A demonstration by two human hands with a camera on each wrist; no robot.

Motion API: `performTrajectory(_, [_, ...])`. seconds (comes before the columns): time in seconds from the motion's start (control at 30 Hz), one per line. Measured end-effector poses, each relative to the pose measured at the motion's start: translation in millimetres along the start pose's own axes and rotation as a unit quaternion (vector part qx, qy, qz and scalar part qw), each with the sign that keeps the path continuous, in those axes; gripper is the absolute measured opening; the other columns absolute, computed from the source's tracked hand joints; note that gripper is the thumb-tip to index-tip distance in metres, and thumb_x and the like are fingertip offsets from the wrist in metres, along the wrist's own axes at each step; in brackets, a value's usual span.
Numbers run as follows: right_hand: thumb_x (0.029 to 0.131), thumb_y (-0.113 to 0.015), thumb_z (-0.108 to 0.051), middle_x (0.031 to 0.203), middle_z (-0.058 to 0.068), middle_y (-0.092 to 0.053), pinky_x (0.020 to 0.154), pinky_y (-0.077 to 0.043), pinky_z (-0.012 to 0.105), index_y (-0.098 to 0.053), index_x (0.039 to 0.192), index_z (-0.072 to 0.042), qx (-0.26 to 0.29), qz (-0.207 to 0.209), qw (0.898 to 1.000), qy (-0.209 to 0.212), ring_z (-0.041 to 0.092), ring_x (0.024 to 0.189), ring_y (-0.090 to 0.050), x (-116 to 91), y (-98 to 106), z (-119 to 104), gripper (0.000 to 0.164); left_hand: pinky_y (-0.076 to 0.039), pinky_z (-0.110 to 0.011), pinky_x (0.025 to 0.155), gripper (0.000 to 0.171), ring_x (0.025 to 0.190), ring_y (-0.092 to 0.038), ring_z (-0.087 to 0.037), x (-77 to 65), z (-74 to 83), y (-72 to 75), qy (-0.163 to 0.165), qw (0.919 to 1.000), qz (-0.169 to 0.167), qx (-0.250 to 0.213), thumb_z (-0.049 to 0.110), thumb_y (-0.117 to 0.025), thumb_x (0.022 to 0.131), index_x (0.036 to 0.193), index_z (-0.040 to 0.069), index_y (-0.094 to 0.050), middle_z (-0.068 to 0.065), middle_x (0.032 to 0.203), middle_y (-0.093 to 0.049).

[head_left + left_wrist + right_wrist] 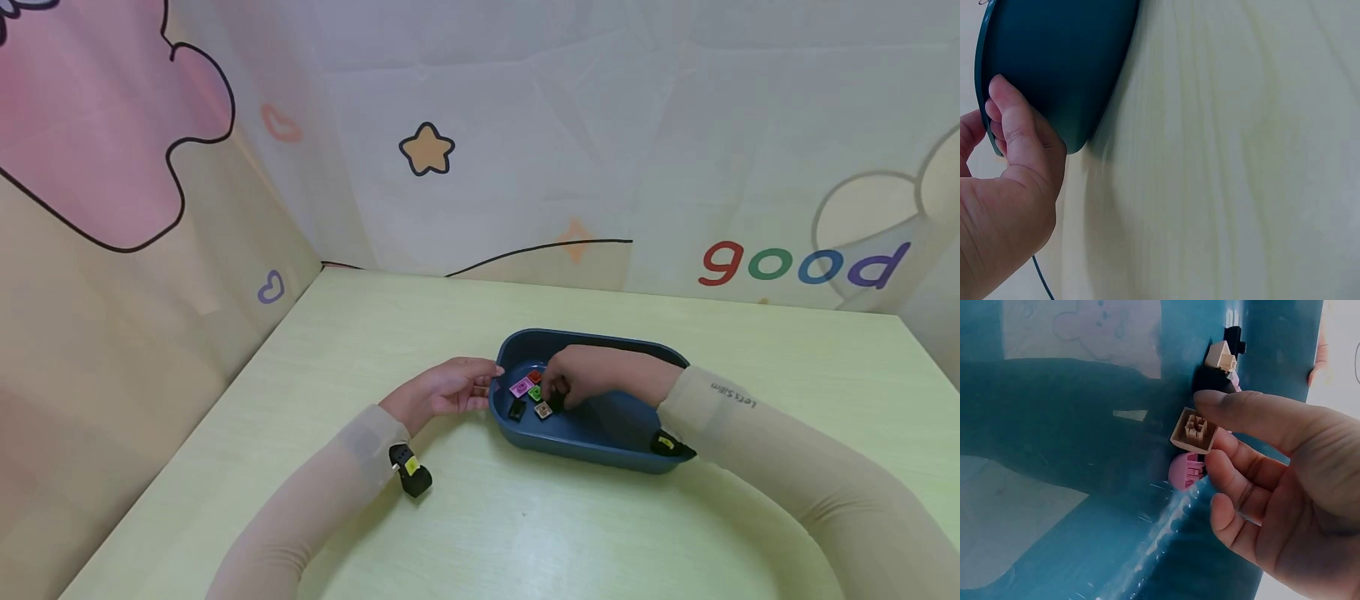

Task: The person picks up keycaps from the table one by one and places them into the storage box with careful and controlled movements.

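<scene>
My right hand [592, 377] reaches down into a dark blue plastic bin [592, 457]. Its thumb and fingers pinch a beige keycap [1194, 431], turned so the stem socket on its underside shows. Just below that, a pink keycap [1185, 473] lies by the fingertips. Around the hand are a purple keycap [522, 387], a red keycap [535, 377], a green keycap [536, 392] and a black keycap [517, 409]. At the bin's left end, my left hand [453, 387] grips the rim, thumb on one side and fingers against the outer wall [1054, 56].
The bin stands on a pale wood-grain table [480, 533]. Behind it hangs a printed cloth backdrop [525, 167] with a star and the word "good". Each wrist wears a black strap device, such as the left wrist camera [412, 473].
</scene>
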State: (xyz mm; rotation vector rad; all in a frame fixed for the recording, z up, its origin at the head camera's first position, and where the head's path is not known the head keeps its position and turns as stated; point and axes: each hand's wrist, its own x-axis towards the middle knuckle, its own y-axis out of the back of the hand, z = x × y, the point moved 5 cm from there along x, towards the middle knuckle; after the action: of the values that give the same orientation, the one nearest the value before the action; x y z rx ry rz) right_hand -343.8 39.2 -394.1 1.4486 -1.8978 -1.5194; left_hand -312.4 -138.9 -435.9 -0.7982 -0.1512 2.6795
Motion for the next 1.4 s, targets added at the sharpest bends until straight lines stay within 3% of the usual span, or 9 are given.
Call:
performTrajectory(0.4, [0.088,-0.076,-0.002,0.096,0.005,-0.071,0.075,-0.057,0.023,-0.076,0.11,-0.008,0.014,0.005,1.0,-0.013,0.01,0.081,-0.058,-8,9,2,0.023,-0.059,-0.015,0.059,0.011,0.064,-0.063,-0.006,0.4,0.8,0.2,-0.001,1.0,0.001,0.0,0.013,-0.05,0.105,0.1,0.008,-0.059,0.002,0.076,-0.064])
performTrajectory(0.63, [0.09,-0.074,-0.005,0.098,0.009,-0.073,0.074,-0.056,0.022,-0.076,0.11,-0.006,0.008,0.019,1.0,-0.013,0.01,0.081,-0.059,-18,19,0,0.02,-0.059,-0.015,0.06,0.011,0.065,-0.062,-0.006,0.8,0.4,0.2,0.0,0.9999,0.011,0.004,0.013,-0.051,0.105,0.102,0.007,-0.059,0.002,0.078,-0.064])
performTrajectory(0.77, [0.091,-0.073,-0.006,0.097,0.011,-0.073,0.077,-0.058,0.028,-0.075,0.11,-0.005,-0.007,0.038,0.999,-0.019,0.013,0.083,-0.061,-28,29,-1,0.019,-0.059,-0.014,0.059,0.01,0.065,-0.062,-0.005,0.9,-0.3,0.3,0.001,0.9999,0.012,0.001,0.013,-0.05,0.105,0.103,0.007,-0.058,0.002,0.078,-0.064])
performTrajectory(0.97, [0.092,-0.071,-0.005,0.097,0.009,-0.073,0.084,-0.061,0.036,-0.073,0.112,-0.003,-0.009,0.068,0.997,-0.026,0.015,0.085,-0.062,-45,46,-2,0.021,-0.058,-0.014,0.058,0.009,0.064,-0.062,-0.005,0.7,0.0,-0.6,0.002,0.9999,0.012,-0.003,0.012,-0.05,0.105,0.104,0.007,-0.058,0.002,0.076,-0.064])
performTrajectory(1.4, [0.095,-0.069,-0.014,0.094,-0.001,-0.074,0.075,-0.057,0.032,-0.075,0.111,-0.007,-0.034,0.169,0.983,-0.063,0.013,0.086,-0.062,-107,78,-3,0.018,-0.058,-0.013,0.059,0.01,0.064,-0.062,-0.005,-0.7,2.2,-1.9,0.005,0.9998,0.019,0.005,0.014,-0.051,0.105,0.104,0.007,-0.058,0.002,0.077,-0.064])
